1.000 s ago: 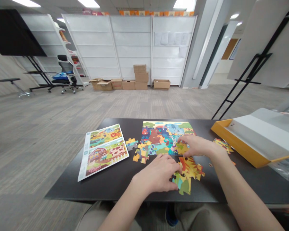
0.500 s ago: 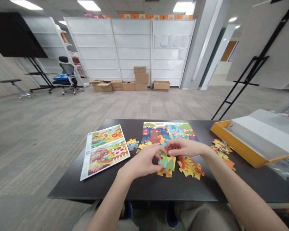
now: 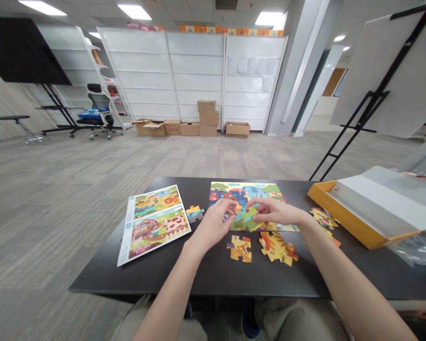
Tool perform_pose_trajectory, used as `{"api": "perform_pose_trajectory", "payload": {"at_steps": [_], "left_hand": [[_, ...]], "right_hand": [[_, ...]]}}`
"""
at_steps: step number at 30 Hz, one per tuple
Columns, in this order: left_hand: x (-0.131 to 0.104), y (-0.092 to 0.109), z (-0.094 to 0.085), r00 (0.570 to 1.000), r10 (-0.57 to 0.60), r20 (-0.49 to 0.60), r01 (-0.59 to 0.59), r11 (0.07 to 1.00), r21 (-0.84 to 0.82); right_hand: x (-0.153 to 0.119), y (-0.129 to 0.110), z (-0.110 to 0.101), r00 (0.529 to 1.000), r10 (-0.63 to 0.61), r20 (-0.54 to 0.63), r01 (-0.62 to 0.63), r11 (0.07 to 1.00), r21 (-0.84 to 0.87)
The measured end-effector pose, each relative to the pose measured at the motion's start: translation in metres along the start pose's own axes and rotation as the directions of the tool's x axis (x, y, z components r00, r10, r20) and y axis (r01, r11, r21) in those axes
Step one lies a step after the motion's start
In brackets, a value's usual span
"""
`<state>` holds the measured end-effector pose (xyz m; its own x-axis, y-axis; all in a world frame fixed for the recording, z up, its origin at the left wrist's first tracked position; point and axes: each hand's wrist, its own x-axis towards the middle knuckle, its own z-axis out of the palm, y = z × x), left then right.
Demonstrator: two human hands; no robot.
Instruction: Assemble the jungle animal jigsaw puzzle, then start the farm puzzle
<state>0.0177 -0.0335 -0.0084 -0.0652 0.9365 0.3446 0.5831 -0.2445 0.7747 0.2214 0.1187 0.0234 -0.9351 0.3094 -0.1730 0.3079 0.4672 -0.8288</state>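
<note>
Puzzle (image 3: 246,192) part-assembled mid-table, upper rows joined; left hand (image 3: 213,225) and right hand (image 3: 275,214) pinching one piece (image 3: 246,217) at its lower edge; loose clusters (image 3: 259,246) unplaced.

White shelving (image 3: 195,76), grey floor (image 3: 92,166), ceiling lights (image 3: 134,10).

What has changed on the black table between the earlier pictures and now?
Both hands, left hand and right hand, moved up from the near loose pieces to the assembled colourful jigsaw puzzle, now holding a green-blue puzzle piece together. The orange tiger section was let go. The printed picture sheet stayed.
</note>
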Motion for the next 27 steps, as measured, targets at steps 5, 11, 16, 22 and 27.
{"api": "perform_pose_trajectory", "payload": {"at_steps": [5, 11, 16, 22, 27], "left_hand": [[-0.001, -0.004, 0.009, 0.986, 0.008, 0.168, -0.071, 0.926, 0.371], [0.002, -0.002, 0.014, 0.967, -0.053, 0.248, -0.079, 0.865, 0.495], [0.004, -0.001, 0.011, 0.965, -0.045, 0.260, -0.091, 0.869, 0.487], [0.002, 0.001, 0.011, 0.960, -0.012, 0.279, -0.133, 0.857, 0.498], [0.001, -0.001, 0.011, 0.955, -0.010, 0.296, -0.157, 0.832, 0.532]], "right_hand": [[0.003, 0.018, -0.011, 0.987, 0.068, -0.145, -0.086, 0.989, -0.120], [0.010, 0.022, -0.004, 0.987, 0.095, -0.131, -0.112, 0.985, -0.128], [0.015, 0.026, 0.001, 0.978, 0.048, -0.205, -0.101, 0.961, -0.258], [0.016, 0.025, 0.004, 0.971, 0.029, -0.238, -0.137, 0.881, -0.454], [0.017, 0.026, 0.006, 0.968, 0.007, -0.252, -0.139, 0.849, -0.511]]}}
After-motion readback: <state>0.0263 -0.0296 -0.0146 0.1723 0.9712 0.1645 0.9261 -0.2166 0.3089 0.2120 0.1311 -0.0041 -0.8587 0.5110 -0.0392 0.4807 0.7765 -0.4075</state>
